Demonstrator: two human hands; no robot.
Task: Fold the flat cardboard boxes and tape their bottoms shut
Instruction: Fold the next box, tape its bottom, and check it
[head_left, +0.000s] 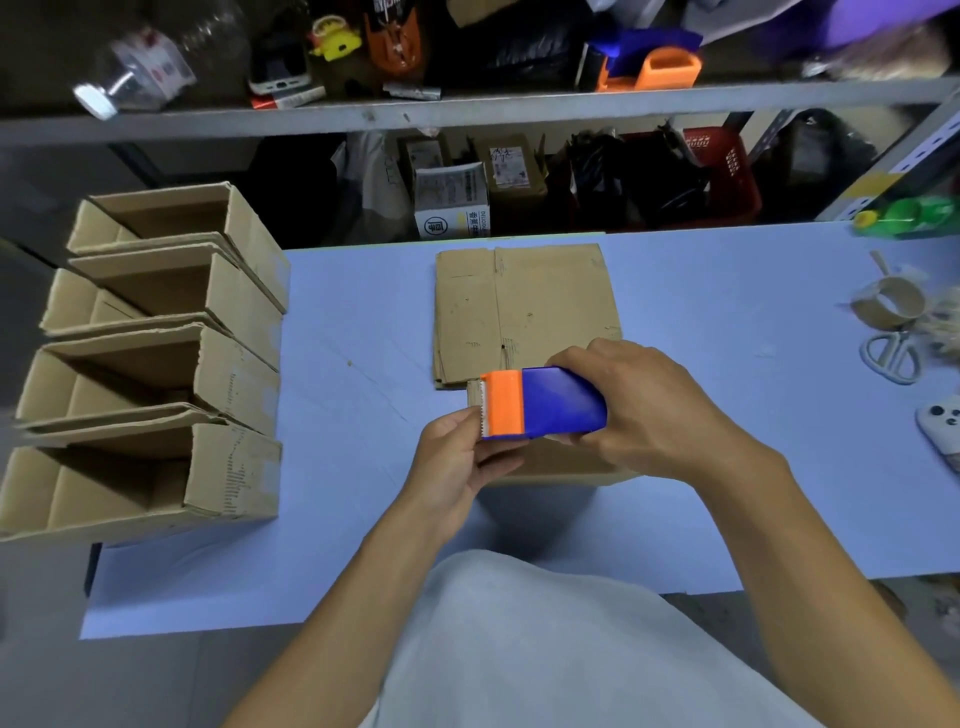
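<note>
My right hand (644, 410) grips a blue tape dispenser (556, 405) with an orange cutter head, held over a folded cardboard box (550, 465) that lies mostly hidden beneath both hands. My left hand (457, 457) pinches the free end of the tape (475, 395) at the cutter's teeth. Behind them, a stack of flat cardboard boxes (524, 306) lies on the blue table (353, 364).
Several folded open boxes (156, 364) lie in a row off the table's left edge. At the right are a tape roll (891, 304), scissors (891, 356), a phone (940, 421) and a green bottle (909, 215). Cluttered shelves stand behind the table.
</note>
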